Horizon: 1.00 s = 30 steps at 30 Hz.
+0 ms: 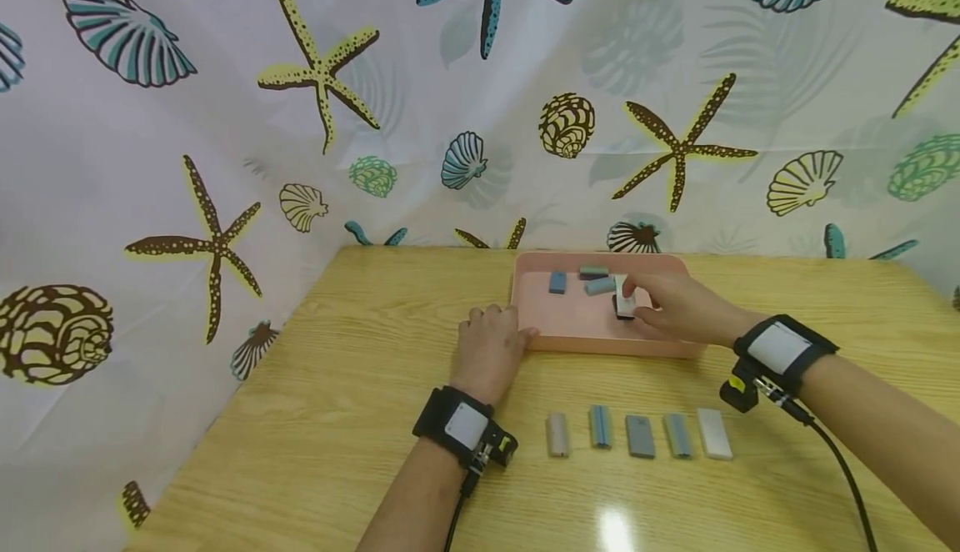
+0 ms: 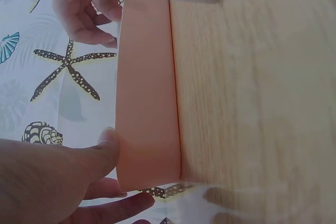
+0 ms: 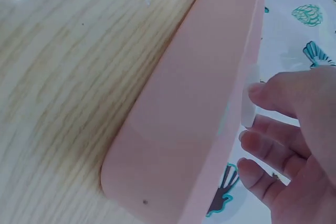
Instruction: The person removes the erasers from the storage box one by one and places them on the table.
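Note:
My right hand (image 1: 688,308) reaches over the pink tray (image 1: 570,342) from the right and pinches a small white rectangular block (image 3: 249,103) between thumb and fingers. In the head view a dark piece shows at the white block's lower end. Left of it inside the tray lie a blue block (image 1: 557,283), a grey-blue block (image 1: 600,286) and a grey-green block (image 1: 593,272). At the tray's near left corner my left hand (image 1: 489,356) holds the tray, its thumb on the rim and its fingers along the outer side.
In front of the tray several blocks stand in a row: a beige block (image 1: 558,435), a blue one (image 1: 600,427), grey ones, and a white one (image 1: 714,434) at the right end. Patterned cloth (image 1: 420,118) hangs behind the wooden table (image 1: 337,419). Cables trail from both wrist cameras.

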### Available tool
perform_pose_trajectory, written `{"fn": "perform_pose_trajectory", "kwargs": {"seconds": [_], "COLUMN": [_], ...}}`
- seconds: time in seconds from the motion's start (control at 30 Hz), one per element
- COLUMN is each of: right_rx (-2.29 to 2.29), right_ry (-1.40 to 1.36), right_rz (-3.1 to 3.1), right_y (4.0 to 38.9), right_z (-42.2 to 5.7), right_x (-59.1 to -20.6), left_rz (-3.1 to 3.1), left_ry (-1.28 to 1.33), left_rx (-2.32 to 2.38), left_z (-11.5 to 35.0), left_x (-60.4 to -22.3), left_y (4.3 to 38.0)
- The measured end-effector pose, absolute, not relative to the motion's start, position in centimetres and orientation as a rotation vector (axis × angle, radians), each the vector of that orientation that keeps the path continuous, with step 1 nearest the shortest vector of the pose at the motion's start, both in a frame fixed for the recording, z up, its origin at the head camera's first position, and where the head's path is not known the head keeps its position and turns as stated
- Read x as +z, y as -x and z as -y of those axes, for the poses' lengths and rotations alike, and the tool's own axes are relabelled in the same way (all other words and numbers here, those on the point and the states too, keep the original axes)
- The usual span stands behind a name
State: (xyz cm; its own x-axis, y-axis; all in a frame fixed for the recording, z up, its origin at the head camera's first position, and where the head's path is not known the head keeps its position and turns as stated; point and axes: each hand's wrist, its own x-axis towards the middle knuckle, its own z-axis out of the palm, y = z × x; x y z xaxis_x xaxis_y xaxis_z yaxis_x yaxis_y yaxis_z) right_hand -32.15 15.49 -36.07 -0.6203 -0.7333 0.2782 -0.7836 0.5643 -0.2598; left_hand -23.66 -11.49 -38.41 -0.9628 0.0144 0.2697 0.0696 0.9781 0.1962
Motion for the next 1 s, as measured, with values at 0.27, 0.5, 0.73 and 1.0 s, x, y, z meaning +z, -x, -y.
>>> {"fn": "perform_pose_trajectory", "kwargs": {"seconds": [0.27, 0.5, 0.73, 1.0], "right_rx": [0.452, 0.424, 0.367, 0.35], "right_ry": [-1.195, -1.279, -1.376, -1.401], "right_rz": [2.761, 2.655, 2.516, 2.567], "right_y": [28.9, 26.4, 24.8, 23.1], "right_z": [-17.3, -19.2, -20.7, -22.7], "right_x": [-33.9, -33.4, -33.9, -34.3], "left_rz": [2.854, 2.854, 2.844, 2.844], "left_ry": [0.061, 0.067, 0.064, 0.073], "left_rx": [-0.308, -0.284, -0.274, -0.278], "left_z": [11.2, 11.1, 11.2, 11.3], "left_x": [-38.1, -38.1, -38.3, -38.5], "left_y": [23.7, 23.7, 23.7, 23.7]}}
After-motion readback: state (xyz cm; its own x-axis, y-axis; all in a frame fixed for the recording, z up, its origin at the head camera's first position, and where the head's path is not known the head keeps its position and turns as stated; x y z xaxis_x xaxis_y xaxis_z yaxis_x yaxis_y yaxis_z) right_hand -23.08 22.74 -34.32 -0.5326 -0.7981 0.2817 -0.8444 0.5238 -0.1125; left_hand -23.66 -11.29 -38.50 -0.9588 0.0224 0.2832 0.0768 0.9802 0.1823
